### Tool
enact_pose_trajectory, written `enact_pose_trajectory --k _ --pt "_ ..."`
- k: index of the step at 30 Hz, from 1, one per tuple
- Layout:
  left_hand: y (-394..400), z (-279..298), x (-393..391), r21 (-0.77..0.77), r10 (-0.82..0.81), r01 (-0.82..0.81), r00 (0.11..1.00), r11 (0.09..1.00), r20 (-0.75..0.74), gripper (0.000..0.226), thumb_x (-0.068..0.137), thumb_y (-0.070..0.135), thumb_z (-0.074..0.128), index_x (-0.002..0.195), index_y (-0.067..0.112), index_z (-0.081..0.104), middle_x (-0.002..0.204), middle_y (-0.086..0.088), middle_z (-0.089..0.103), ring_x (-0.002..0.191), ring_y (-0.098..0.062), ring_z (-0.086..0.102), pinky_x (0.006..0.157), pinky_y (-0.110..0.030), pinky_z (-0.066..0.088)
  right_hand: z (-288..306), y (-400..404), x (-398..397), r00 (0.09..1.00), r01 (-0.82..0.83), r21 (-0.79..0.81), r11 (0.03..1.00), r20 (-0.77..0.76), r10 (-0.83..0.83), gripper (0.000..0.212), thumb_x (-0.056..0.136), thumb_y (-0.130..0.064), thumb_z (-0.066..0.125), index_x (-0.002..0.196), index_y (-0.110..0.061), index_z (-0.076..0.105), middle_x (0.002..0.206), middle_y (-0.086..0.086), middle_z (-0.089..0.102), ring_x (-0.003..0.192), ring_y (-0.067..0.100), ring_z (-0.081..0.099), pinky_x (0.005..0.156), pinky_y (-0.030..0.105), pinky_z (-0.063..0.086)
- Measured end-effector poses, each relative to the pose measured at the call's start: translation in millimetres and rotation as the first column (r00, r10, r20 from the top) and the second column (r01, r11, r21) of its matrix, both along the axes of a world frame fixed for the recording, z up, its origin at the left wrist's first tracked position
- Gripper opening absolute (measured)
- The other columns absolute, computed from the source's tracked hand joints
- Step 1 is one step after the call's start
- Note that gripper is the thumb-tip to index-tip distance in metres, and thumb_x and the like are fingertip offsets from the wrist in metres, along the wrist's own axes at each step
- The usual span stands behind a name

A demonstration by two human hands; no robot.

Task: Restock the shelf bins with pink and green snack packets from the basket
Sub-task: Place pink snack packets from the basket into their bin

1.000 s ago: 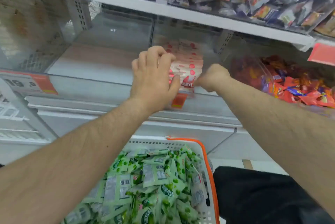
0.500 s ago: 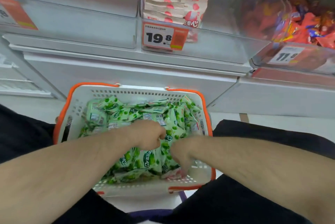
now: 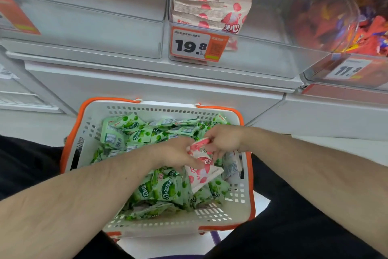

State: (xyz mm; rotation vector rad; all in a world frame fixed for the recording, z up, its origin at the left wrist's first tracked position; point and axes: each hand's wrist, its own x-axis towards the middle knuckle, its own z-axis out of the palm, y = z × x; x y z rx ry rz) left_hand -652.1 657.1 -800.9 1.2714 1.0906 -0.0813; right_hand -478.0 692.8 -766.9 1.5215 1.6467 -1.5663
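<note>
Head view: white basket (image 3: 241, 212) with orange rim sits low centre, between the person's dark-clad legs, in front of the white shelf base. It's mostly full of green snack packets (image 3: 163, 189), loose pile, no order.

Both hands are over the right-middle of the basket. Left hand (image 3: 178, 151) has fingers curled down around the top of a pink packet (image 3: 202, 174), which hangs tilted with its lower corner over the green pile. Right hand (image 3: 224, 140) pinches a second, smaller pink packet edge (image 3: 200, 142) between thumb and fingertips, just beside the left hand; the two hands are nearly touching. Can't tell whether both hands share one bundle or hold separate packets.

Above: clear shelf bin (image 3: 252, 53) centre holds stacked pink packets (image 3: 210, 5) at its left side, rest of bin bare. Price tag (image 3: 197, 45) reading 19.8 is clipped on its front. Bin to the left (image 3: 94, 28) shows no stock. Bin to the right (image 3: 340, 17) has red and orange wrapped snacks, blurred, with an 11.x tag (image 3: 348, 70).
</note>
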Motion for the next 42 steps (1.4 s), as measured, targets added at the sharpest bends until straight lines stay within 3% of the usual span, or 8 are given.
enact_pose_trajectory --k 8,12,18,23,26,34,38,42 --pt "17.3 6.0 -15.2 0.098 0.255 -0.251 0.966 0.963 -0.033 0.035 0.073 0.013 0.084 0.102 0.012 0.065 0.094 -0.003 0.073 0.085 -0.022 0.071 0.069 -0.034 0.060 -16.6 4.2 32.7 0.851 0.142 0.048 0.989 0.504 -0.147 0.049 0.092 -0.033 0.060 0.129 -0.002 0.051 0.114 0.022 0.067 0.080 0.028 0.072 0.080 0.040 0.060" --pt "19.8 5.3 -19.6 0.092 0.411 -0.409 0.912 0.908 -0.003 0.035 0.068 0.007 0.083 0.100 0.012 0.069 0.091 -0.006 0.075 0.087 -0.024 0.072 0.079 -0.035 0.058 -46.9 -18.6 31.6 0.821 0.113 0.204 0.972 0.532 -0.207 0.046 0.084 -0.025 0.068 0.125 -0.008 0.057 0.127 0.012 0.061 0.114 0.033 0.060 0.096 0.043 0.051" --pt "21.6 13.3 -29.5 -0.030 0.588 -0.587 0.806 0.809 0.064 0.033 0.077 0.007 0.078 0.106 0.018 0.065 0.097 -0.003 0.075 0.094 -0.022 0.069 0.076 -0.028 0.051 -51.6 -26.6 31.8 0.822 -0.038 0.290 0.956 0.553 -0.135 0.032 0.087 -0.005 0.052 0.118 -0.006 0.055 0.117 0.012 0.064 0.102 0.027 0.064 0.085 0.039 0.057" --pt "19.1 30.4 -25.5 -0.188 0.712 -0.688 0.688 0.701 0.139 0.012 0.088 0.019 0.071 0.097 0.013 0.064 0.069 0.008 0.073 0.068 -0.007 0.068 0.059 -0.024 0.053 29.3 2.5 22.9 0.842 0.461 0.288 0.839 0.156 -0.516 0.011 0.078 -0.002 0.056 0.072 0.001 0.064 0.055 0.012 0.063 0.047 0.021 0.057 0.051 0.027 0.046" --pt "17.9 38.5 -23.0 -0.230 0.771 -0.736 0.612 0.637 0.175 0.026 0.087 0.031 0.071 0.103 0.010 0.068 0.085 -0.001 0.076 0.089 -0.017 0.069 0.090 -0.042 0.053 78.9 9.4 21.4 0.726 0.685 0.048 0.727 -0.122 -0.676 0.017 0.079 -0.003 0.050 0.083 0.000 0.066 0.066 0.012 0.068 0.052 0.020 0.063 0.053 0.025 0.051" --pt "16.1 63.8 -15.3 -0.353 0.812 -0.736 0.479 0.578 0.332 0.024 0.091 0.026 0.064 0.107 0.010 0.070 0.098 -0.011 0.072 0.080 -0.020 0.069 0.072 -0.035 0.054 124.6 3.9 -0.6 0.489 0.793 -0.246 0.558 -0.290 -0.823 0.025 0.094 -0.017 0.060 0.072 -0.008 0.064 0.051 -0.001 0.063 0.039 0.004 0.057 0.039 0.015 0.047" --pt "11.2 86.9 -12.3 -0.386 0.789 -0.701 0.440 0.600 0.428 0.020 0.094 0.016 0.058 0.107 0.006 0.069 0.094 -0.011 0.075 0.082 -0.021 0.069 0.079 -0.038 0.057 117.4 3.4 -12.7 0.514 0.819 -0.110 0.563 -0.295 -0.806 0.030 0.093 -0.028 0.063 0.067 -0.017 0.054 0.047 -0.007 0.040 0.037 0.006 0.027 0.044 0.020 0.027" --pt "9.8 100.8 -19.3 -0.281 0.726 -0.701 0.483 0.656 0.490 0.011 0.092 0.015 0.059 0.089 0.008 0.067 0.083 -0.009 0.073 0.075 -0.020 0.068 0.075 -0.034 0.053 114.4 -1.4 -25.6 0.561 0.825 0.221 0.520 -0.431 -0.707 0.023 0.081 -0.017 0.078 0.097 -0.005 0.067 0.087 0.008 0.073 0.077 0.019 0.066 0.079 0.033 0.052"
